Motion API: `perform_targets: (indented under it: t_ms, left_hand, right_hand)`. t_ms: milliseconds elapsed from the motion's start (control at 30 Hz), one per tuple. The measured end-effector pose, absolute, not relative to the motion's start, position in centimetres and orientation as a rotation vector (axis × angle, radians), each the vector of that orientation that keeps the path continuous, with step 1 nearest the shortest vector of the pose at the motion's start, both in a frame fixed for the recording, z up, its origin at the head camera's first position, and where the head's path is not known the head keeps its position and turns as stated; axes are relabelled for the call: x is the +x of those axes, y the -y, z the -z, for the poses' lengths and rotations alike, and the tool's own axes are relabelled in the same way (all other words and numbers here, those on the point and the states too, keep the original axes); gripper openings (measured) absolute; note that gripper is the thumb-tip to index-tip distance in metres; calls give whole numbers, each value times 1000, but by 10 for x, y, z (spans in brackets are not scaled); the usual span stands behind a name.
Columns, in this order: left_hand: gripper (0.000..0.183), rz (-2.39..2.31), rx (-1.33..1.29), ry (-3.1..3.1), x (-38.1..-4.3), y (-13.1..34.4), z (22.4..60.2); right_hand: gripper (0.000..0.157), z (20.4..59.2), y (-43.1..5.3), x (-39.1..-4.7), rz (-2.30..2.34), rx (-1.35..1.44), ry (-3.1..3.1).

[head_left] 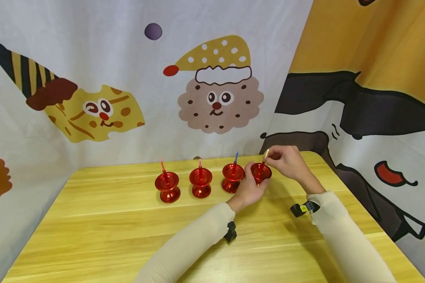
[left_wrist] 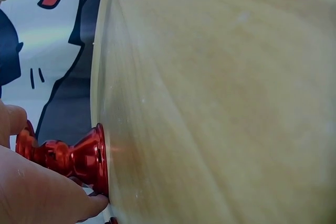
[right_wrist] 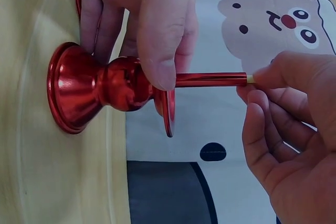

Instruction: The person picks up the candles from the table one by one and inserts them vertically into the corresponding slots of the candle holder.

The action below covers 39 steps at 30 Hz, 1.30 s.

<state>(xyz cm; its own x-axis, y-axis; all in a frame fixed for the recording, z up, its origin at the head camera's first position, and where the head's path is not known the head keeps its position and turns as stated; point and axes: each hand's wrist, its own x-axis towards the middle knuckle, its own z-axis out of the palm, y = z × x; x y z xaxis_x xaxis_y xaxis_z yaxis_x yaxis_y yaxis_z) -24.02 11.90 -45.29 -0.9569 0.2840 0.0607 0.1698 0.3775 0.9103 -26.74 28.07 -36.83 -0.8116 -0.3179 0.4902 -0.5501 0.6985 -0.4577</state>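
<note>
At the right end of a row of shiny red candle holders, my left hand [head_left: 249,189] grips the rightmost holder [head_left: 261,171], thumb over its dish in the right wrist view. That holder stands upright, its flared base [left_wrist: 94,156] on the table. From the dish rises a thin red tube [right_wrist: 210,80]. My right hand [head_left: 289,162] pinches a thin yellow candle [head_left: 267,153] between thumb and finger at the tube's top. Only a short yellow piece shows there in the right wrist view; the fingers hide the rest.
Left of my hands stand three more holders: one with a blue candle [head_left: 236,157], one with a pink candle [head_left: 200,162] and one with a red-orange candle [head_left: 163,164]. The wooden table [head_left: 102,220] ends behind them at a printed curtain [head_left: 127,70].
</note>
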Motion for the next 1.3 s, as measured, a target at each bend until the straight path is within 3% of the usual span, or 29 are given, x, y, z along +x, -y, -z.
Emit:
perform_targets:
  t_ms: [1300]
  left_hand:
    - [78, -1660, 393, -2497, -243, -128, 455]
  right_hand:
    - [5, 368, -288, -266, -825, 602, 2573]
